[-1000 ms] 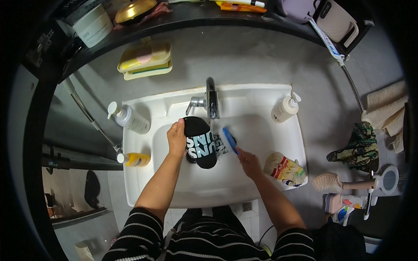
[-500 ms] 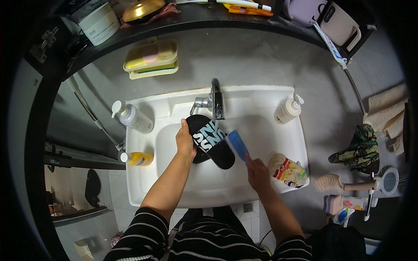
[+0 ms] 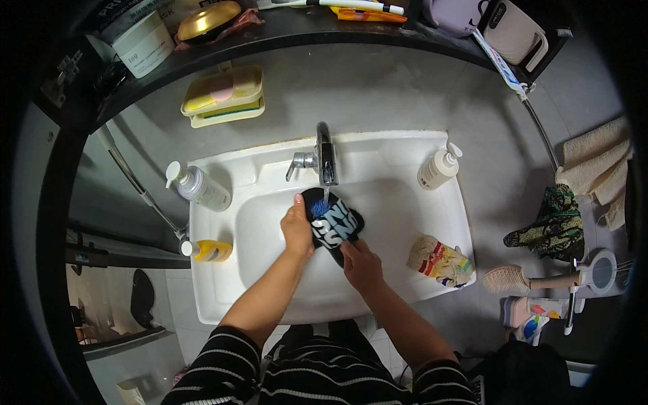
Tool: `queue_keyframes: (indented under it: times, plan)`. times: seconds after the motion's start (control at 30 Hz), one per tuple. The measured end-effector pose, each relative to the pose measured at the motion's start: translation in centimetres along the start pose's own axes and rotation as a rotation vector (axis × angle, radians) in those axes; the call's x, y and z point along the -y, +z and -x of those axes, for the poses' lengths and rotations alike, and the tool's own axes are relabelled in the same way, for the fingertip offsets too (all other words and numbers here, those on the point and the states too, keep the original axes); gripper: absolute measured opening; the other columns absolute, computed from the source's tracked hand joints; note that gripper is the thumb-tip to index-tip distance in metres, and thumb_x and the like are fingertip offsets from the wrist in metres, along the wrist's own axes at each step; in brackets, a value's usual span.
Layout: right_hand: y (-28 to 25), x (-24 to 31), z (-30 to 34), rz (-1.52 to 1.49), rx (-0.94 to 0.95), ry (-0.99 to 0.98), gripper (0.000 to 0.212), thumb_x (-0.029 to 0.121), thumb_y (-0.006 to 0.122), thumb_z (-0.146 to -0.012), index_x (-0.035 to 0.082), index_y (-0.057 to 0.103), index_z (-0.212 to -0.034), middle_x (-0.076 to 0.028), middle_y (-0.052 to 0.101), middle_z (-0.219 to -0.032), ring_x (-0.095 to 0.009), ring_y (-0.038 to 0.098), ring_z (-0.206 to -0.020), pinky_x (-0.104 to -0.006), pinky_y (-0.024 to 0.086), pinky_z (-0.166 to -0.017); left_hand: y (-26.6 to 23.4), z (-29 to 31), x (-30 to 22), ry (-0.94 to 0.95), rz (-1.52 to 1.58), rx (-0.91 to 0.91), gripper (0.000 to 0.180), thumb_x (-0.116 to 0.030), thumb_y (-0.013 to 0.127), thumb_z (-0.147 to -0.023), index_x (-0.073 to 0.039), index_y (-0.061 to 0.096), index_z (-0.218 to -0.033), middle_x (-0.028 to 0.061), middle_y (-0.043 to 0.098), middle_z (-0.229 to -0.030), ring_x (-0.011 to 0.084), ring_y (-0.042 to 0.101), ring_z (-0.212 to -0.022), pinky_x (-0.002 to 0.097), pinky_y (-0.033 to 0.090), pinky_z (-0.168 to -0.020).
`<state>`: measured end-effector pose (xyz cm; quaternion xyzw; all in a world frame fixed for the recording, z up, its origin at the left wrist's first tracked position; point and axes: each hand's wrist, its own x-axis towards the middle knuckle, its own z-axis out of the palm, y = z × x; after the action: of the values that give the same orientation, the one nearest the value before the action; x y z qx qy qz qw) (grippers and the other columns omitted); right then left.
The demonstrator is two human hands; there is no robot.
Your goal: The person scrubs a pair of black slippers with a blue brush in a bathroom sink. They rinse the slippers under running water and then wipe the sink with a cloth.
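Note:
My left hand is closed on the side of a black slide sandal with pale blue and white lettering on its strap. It holds the sandal over the sink basin, just below the chrome faucet. At the sandal's near end, my right hand is closed on a brush. The brush's blue bristles show beyond the strap's far edge, while the strap and my fingers hide its handle. A thin stream of water falls from the spout onto the sandal. Another dark piece of footwear shows partly behind it.
A pump bottle and a yellow bottle stand on the sink's left rim. On the right rim are a white pump bottle and a crumpled patterned cloth. A soap holder hangs on the wall below a dark shelf.
My right hand has moved left and nearer to me, bringing the brush from beside the sandal to under its strap. The sandal has shifted and turned beneath the faucet.

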<state>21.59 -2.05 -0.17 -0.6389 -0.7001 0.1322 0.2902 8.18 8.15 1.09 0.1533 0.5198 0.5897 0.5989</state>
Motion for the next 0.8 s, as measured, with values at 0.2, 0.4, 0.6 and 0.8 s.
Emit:
queue_keyframes:
  times: [0.2, 0.4, 0.6, 0.8]
  plan:
    - [-0.4, 0.5, -0.4, -0.022, 0.036, -0.037, 0.005, 0.012, 0.056, -0.084, 0.009, 0.059, -0.086, -0.009, 0.054, -0.078, -0.033, 0.058, -0.062, -0.0425, 0.049, -0.053, 0.8, -0.6, -1.6, 0.022, 0.075, -0.034, 0.046, -0.043, 0.050, -0.093, 0.002, 0.060, -0.083, 0.0042, 0.056, -0.071, 0.0122, 0.048, -0.059, 0.0285, 0.045, -0.055]
    - [1.3, -0.2, -3.3, 0.070, -0.003, 0.141, 0.007, 0.005, 0.054, -0.075, -0.001, 0.057, -0.071, -0.019, 0.058, -0.092, -0.036, 0.060, -0.065, -0.0438, 0.051, -0.058, 0.9, 1.0, 0.8, -0.068, -0.100, -0.061, 0.045, -0.043, 0.051, -0.093, 0.000, 0.058, -0.080, 0.0045, 0.056, -0.071, 0.0131, 0.049, -0.056, 0.0282, 0.043, -0.049]
    - [-0.6, -0.7, -2.3, 0.091, 0.130, -0.020, 0.006, 0.008, 0.057, -0.077, 0.005, 0.061, -0.081, -0.013, 0.057, -0.089, -0.034, 0.062, -0.069, -0.0438, 0.052, -0.062, -0.9, -0.2, 1.8, -0.027, 0.009, -0.025, 0.042, -0.040, 0.050, -0.094, -0.003, 0.057, -0.077, 0.0073, 0.060, -0.075, 0.0154, 0.057, -0.062, 0.0310, 0.050, -0.056]
    - [-0.6, 0.3, -1.1, -0.117, 0.128, -0.025, 0.011, 0.008, 0.053, -0.080, 0.007, 0.063, -0.084, -0.012, 0.059, -0.089, -0.036, 0.060, -0.072, -0.0476, 0.050, -0.063, 0.6, 0.4, 0.0, -0.055, 0.105, -0.099, 0.043, -0.039, 0.052, -0.093, 0.000, 0.059, -0.077, 0.0051, 0.057, -0.072, 0.0140, 0.050, -0.060, 0.0286, 0.046, -0.054]
